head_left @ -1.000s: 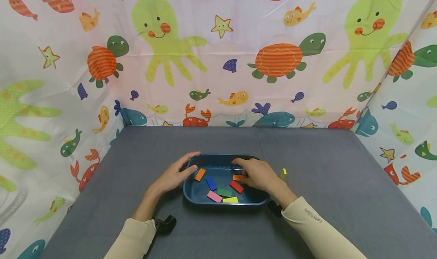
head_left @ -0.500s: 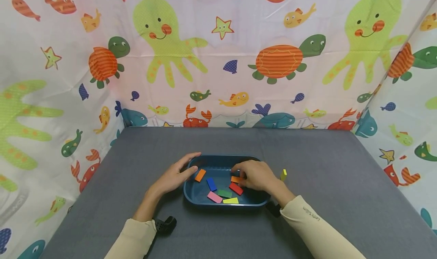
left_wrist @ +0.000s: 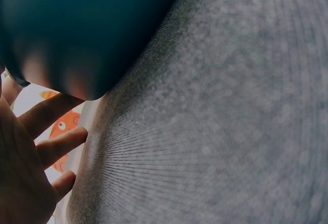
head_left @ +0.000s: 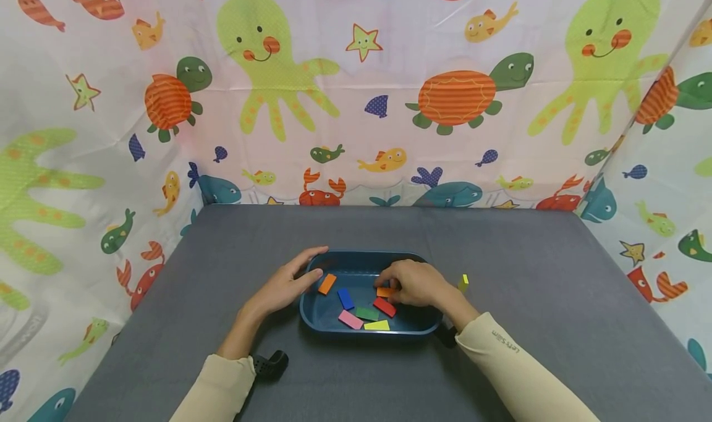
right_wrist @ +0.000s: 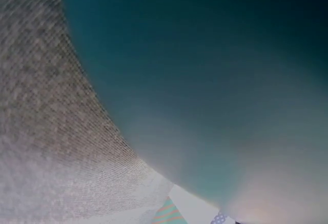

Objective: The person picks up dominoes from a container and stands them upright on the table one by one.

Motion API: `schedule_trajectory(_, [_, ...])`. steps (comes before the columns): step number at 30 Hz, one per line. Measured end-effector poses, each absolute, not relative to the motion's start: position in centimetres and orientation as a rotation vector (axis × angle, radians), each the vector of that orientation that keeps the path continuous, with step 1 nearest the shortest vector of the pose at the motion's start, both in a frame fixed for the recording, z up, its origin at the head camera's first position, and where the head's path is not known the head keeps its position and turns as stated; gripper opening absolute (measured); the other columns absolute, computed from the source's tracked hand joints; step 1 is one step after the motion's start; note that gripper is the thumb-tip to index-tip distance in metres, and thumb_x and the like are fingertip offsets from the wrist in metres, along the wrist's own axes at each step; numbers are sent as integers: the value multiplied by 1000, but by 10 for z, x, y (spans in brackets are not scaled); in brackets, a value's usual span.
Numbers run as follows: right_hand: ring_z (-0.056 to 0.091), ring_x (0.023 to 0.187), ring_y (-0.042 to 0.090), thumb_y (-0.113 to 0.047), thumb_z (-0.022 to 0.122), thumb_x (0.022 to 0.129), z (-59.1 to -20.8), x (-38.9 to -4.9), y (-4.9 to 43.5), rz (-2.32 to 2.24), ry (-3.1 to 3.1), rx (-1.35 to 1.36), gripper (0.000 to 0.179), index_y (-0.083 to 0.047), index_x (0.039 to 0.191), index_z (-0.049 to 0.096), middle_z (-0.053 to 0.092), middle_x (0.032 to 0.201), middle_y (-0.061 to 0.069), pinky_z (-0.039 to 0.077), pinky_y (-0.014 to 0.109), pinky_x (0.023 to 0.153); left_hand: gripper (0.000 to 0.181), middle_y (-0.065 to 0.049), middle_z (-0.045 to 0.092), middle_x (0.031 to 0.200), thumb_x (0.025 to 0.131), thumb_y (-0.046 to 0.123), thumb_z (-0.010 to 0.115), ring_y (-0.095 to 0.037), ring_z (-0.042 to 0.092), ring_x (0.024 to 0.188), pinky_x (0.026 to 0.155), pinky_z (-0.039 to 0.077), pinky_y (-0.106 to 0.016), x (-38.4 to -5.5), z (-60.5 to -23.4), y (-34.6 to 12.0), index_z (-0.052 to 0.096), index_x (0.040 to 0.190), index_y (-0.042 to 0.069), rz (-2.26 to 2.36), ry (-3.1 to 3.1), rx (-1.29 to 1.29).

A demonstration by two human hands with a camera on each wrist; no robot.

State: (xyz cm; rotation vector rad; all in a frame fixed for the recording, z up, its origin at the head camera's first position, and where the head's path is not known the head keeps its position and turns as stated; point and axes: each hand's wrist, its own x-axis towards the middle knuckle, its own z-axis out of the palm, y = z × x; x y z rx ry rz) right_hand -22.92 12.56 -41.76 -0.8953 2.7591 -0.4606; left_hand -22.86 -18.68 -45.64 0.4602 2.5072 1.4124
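Observation:
A dark blue tray (head_left: 356, 332) lies on the grey cloth, holding several small coloured blocks. My left hand (head_left: 283, 286) rests against the tray's left end, fingers extended along the outside and thumb at the rim; in the left wrist view those fingers (left_wrist: 61, 147) are spread beside the tray wall. Reaching inside on the right, my right hand (head_left: 417, 284) pinches an orange block (head_left: 384, 292) with curled fingers, partly hiding it. A red block (head_left: 384, 307) lies just in front of it. The right wrist view is mostly filled by the blurred tray wall (right_wrist: 154, 80).
Also in the tray are a second orange block (head_left: 327, 284), a blue block (head_left: 345, 298), a green block (head_left: 367, 314), a pink block (head_left: 350, 320) and a yellow block (head_left: 376, 325). Another yellow block (head_left: 463, 283) stands on the cloth right of the tray. A printed curtain (head_left: 356, 113) encloses the table.
My right hand has shifted slightly left, its fingers curling in more, and the orange block under it has moved a little left. The left hand has stayed put.

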Motion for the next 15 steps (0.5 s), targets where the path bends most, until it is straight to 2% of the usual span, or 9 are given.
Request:
schedule_trajectory(6, [54,74,11,-14,78,89,-416,-232,128,-551,2702,-919,32,-20,120,76,67,92,-4,47,24,61,51,-1,37,163,105,36,55,-35,50,136,95,58,-49,-228,-455,-186,39,153,41,1413,2510,466])
schedule_trajectory(11, [57,83,15,-14,77,91,-413,-234,134,-719,2644,-978,34,-15,125,73,70,105,0,50,22,69,51,-1,36,164,105,35,55,-37,47,140,95,58,-51,-228,-455,-186,39,153,41,1413,2510,462])
schedule_trajectory(13, [58,81,16,-15,76,92,-411,-234,136,-799,2610,-990,35,-13,126,72,70,107,1,51,22,68,50,1,37,163,105,36,55,-36,46,140,96,58,-50,-228,-455,-186,39,153,43,1412,2510,461])
schedule_trajectory(15, [55,72,15,-15,76,92,-409,-233,139,-886,2578,-982,35,-13,127,71,68,102,1,49,23,61,51,3,37,163,105,37,55,-34,47,140,96,58,-49,-227,-455,-186,39,153,43,1411,2511,457])
